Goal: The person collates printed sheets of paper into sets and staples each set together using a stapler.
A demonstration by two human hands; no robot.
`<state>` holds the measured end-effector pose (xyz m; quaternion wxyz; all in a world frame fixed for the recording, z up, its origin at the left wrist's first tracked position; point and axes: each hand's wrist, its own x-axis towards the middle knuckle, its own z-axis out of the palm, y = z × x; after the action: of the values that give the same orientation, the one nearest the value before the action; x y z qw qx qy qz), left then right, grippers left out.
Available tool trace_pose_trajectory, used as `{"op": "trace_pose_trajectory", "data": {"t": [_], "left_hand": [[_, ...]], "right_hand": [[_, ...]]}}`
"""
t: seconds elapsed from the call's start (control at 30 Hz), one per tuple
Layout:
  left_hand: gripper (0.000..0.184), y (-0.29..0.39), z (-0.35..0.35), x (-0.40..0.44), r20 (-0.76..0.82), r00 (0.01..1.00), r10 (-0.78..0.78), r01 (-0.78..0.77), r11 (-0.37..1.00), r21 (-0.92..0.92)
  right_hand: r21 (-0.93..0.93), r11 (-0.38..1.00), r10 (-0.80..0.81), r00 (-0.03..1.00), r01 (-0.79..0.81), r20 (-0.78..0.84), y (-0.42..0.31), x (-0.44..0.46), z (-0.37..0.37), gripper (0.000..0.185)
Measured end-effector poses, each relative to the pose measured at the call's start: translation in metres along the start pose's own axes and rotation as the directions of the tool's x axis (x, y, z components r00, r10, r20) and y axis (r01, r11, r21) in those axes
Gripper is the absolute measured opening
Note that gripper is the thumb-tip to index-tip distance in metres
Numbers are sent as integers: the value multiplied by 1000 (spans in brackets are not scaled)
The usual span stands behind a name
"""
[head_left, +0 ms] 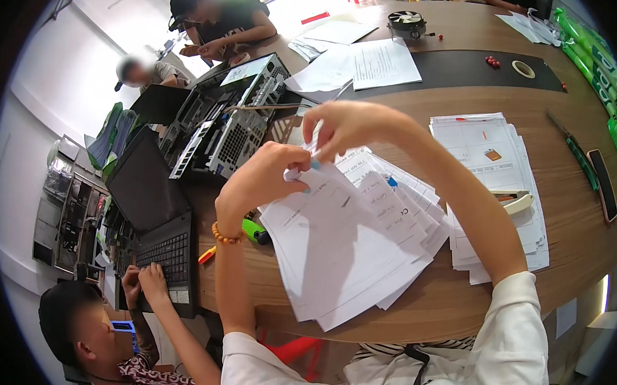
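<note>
The papers (341,242) lie at the centre, partly on a fanned stack (417,225) on the surface (358,322). Their far edge is raised between both hands, seemingly so that the edges can be handled together while the near part rests on its own weight. The left hand (264,173) pinches the curled edge between narrowed fingers and thumb, probably to stop the sheets slipping apart. The right hand (349,129) comes over from 2 o'clock, its fingers bent and drawn close on the same edge beside the left fingertips; the exact contact is partly hidden. Meeting there, the two grips likely steady each other.

The lower stack spreads towards 2 o'clock, leaving its edges easy to reach. Further that way, a stapler (514,201) lies on another pile (465,141), where it may also weigh the sheets down. A green tool (255,231) sits just beside the papers at 9 o'clock, near the left wrist. Beyond it, a co-worker's hands (146,282) rest on a laptop (164,255), apart from this work. An open computer case (235,131) stands at 10 o'clock, and a phone (601,184) lies at 2 o'clock, outside the forearms' reach over the sheets.
</note>
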<state>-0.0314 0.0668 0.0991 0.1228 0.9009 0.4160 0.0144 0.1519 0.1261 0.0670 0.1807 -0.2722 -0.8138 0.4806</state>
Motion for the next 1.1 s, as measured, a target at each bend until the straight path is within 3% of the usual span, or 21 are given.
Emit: {"op": "trace_pose_trajectory", "data": {"t": [0.07, 0.1, 0.17, 0.2, 0.27, 0.33, 0.4, 0.47, 0.57, 0.63, 0.67, 0.73, 0.77, 0.8, 0.83, 0.87, 0.93, 0.97, 1.0, 1.07, 1.1], "left_hand": [[27, -1, -3, -4, -71, 995, -72, 59, 982, -177], [28, 1, -6, -5, -102, 994, -29, 13, 988, -155], [29, 10, -12, -10, -113, 988, -102, 81, 980, -180], [29, 15, -15, -11, -119, 977, -176, 149, 967, -206], [27, 9, -16, -14, -118, 983, -140, 118, 977, -180], [26, 2, -17, -16, -113, 988, -106, 88, 984, -153], [28, -1, -18, -17, -92, 993, -79, 70, 993, -93], [27, 1, -18, -14, -101, 993, -61, 54, 996, -73], [27, -4, -13, -11, -175, 984, 40, -46, 998, -32], [26, -9, -9, -8, -239, 964, 120, -126, 992, -10], [26, -11, -7, -6, -291, 942, 170, -168, 985, 33], [25, -5, -9, -5, -342, 914, 219, -205, 976, 76], [23, 1, -12, -7, -253, 966, 46, -52, 998, -18], [21, 6, -14, -7, -145, 982, -124, 110, 989, -95], [21, 5, -14, -9, -144, 982, -124, 111, 989, -96], [21, 3, -15, -11, -135, 985, -110, 102, 993, -66], [22, 0, -17, -15, -126, 987, -95, 92, 995, -33], [23, 0, -18, -17, -125, 990, -71, 66, 997, -43], [24, 0, -19, -18, -123, 991, -47, 41, 998, -53], [24, 2, -19, -19, -128, 990, -54, 47, 998, -52], [25, 2, -20, -19, -134, 989, -61, 55, 997, -51]], "right_hand": [[152, 988, 19, 986, 6, -167, -2, 0, -10, 30], [153, 988, 20, 986, 5, -166, 4, 2, -14, 30], [-327, 944, -65, 957, -32, -281, 18, 3, -18, 31], [-327, 945, -65, 957, -32, -281, 26, 4, -15, 31], [-512, 859, -139, 950, -24, -278, 43, 6, -6, 32], [-480, 876, -89, 961, -50, -262, 46, 8, -4, 32], [-340, 917, 138, 965, -210, -222, 45, 8, -7, 28], [-291, 931, 160, 962, -221, -221, 42, 4, -9, 24], [-292, 950, 23, 957, -111, -289, 42, 6, -12, 17], [-225, 965, -206, 916, 133, -343, 34, 10, -12, 20], [-223, 966, -203, 917, 131, -342, 31, 12, -10, 20], [-67, 935, -350, 874, 349, -338, 9, 9, -6, 18], [-66, 936, -348, 875, 347, -336, 3, 8, -6, 18], [80, 942, -275, 887, 325, -371, 1, 9, -5, 19], [224, 926, -197, 897, 303, -396, -1, 8, -5, 19], [224, 926, -197, 897, 303, -396, 4, 10, -7, 19], [-46, 994, -107, 884, 97, -456, 24, 13, -13, 17], [-289, 956, -98, 868, -54, -486, 32, 12, -12, 26], [-289, 956, -99, 867, -54, -488, 30, 8, -10, 26], [-497, 802, 150, 917, -331, -369, 27, 1, -6, 35], [-496, 803, 151, 917, -331, -369, 28, 1, -5, 35]]}}
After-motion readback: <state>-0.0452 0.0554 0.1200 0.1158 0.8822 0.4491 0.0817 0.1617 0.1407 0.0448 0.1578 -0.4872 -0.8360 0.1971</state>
